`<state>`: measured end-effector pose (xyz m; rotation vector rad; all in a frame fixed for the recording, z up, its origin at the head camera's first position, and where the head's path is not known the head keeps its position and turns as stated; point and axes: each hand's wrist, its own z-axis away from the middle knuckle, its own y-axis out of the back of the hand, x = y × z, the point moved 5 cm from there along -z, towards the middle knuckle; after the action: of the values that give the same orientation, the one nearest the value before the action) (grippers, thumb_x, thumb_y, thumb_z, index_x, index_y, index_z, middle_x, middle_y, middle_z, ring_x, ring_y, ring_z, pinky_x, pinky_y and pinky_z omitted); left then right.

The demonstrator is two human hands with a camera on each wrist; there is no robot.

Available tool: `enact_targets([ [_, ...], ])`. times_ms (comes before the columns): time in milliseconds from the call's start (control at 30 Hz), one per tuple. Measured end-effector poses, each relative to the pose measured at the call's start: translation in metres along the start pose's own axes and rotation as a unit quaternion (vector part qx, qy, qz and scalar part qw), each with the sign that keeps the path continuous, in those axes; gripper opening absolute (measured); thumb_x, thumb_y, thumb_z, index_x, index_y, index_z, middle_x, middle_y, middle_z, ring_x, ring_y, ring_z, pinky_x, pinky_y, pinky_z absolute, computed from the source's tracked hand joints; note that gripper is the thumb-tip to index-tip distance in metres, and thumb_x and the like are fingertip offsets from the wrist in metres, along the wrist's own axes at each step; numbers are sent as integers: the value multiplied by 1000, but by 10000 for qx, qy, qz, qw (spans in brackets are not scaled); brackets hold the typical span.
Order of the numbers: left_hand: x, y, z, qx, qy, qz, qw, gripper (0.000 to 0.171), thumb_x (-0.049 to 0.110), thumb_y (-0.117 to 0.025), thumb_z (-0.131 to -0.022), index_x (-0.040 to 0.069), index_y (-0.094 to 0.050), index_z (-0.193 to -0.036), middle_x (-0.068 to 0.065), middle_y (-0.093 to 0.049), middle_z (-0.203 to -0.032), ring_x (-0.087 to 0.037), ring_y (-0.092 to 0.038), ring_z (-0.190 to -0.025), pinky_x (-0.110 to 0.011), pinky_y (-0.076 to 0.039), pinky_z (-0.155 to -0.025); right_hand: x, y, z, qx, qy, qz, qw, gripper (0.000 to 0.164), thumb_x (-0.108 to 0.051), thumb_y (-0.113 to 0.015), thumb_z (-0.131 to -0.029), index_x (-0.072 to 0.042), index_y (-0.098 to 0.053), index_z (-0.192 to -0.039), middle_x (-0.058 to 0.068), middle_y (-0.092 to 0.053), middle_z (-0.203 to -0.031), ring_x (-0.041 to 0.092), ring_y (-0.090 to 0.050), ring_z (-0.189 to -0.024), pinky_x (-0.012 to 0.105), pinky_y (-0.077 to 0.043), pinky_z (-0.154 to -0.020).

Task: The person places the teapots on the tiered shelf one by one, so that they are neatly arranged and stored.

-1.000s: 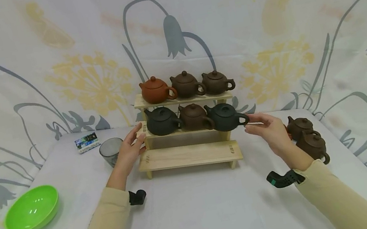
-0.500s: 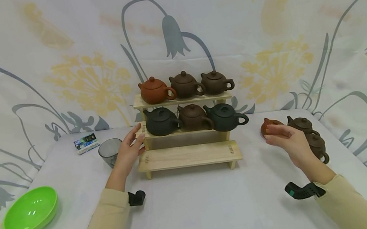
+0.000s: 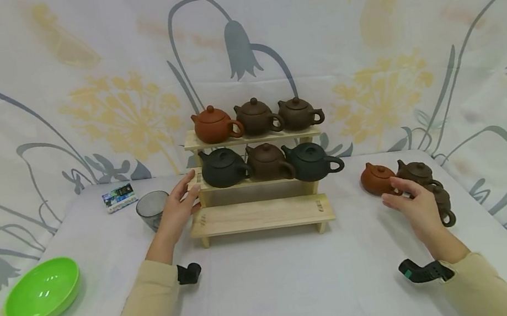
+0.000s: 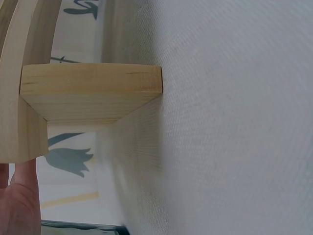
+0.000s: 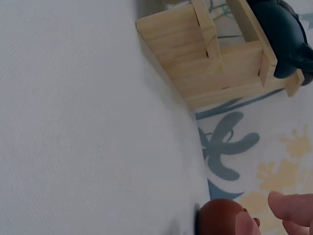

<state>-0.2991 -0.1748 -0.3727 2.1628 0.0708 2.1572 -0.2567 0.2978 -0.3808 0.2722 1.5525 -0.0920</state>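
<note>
My left hand (image 3: 175, 210) touches the left end of a wooden tiered rack (image 3: 263, 215), fingers extended along its middle shelf. A black teapot (image 3: 224, 167), a brown teapot (image 3: 266, 161) and a dark blue-green teapot (image 3: 310, 160) fill that shelf. On the top shelf stand a reddish teapot (image 3: 213, 125) and two dark brown ones. My right hand (image 3: 418, 208) is beside a small reddish-brown teapot (image 3: 377, 177) on the table, thumb and fingers apart near its handle. In the right wrist view, the thumb overlaps this teapot (image 5: 217, 218).
Two dark brown teapots (image 3: 416, 171) stand behind and beside my right hand, partly hidden by it. Left of the rack are a grey glass cup (image 3: 151, 206), a small patterned box (image 3: 119, 198) and a green bowl (image 3: 42, 294). A printed cloth hangs behind.
My right hand has left the handle of the dark blue-green teapot, which stays on the middle shelf, and moved right and nearer to the small reddish-brown teapot. The left hand stays put.
</note>
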Motion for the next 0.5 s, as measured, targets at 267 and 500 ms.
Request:
enact_targets([
  [267, 1, 0, 0, 1, -31, 16, 10000, 54, 27, -49, -98, 21, -29, -148, -10, -13, -153, -30, -31, -132, -41, -40, -100, 10, 1, -8, 679, -461, 282, 9962, 69, 7, -60, -85, -2, -28, -146, 15, -22, -145, 8, -52, -99, 15, -52, -70],
  [500, 0, 0, 0, 21, -43, 51, 10000, 54, 26, -49, -98, 21, -29, -148, -10, -13, -153, -31, -31, -131, -41, -40, -100, 13, 0, -11, 792, -630, 659, 9927, 64, 7, -60, -85, 0, -33, -143, 15, -33, -135, 21, -41, -116, 16, -53, -71],
])
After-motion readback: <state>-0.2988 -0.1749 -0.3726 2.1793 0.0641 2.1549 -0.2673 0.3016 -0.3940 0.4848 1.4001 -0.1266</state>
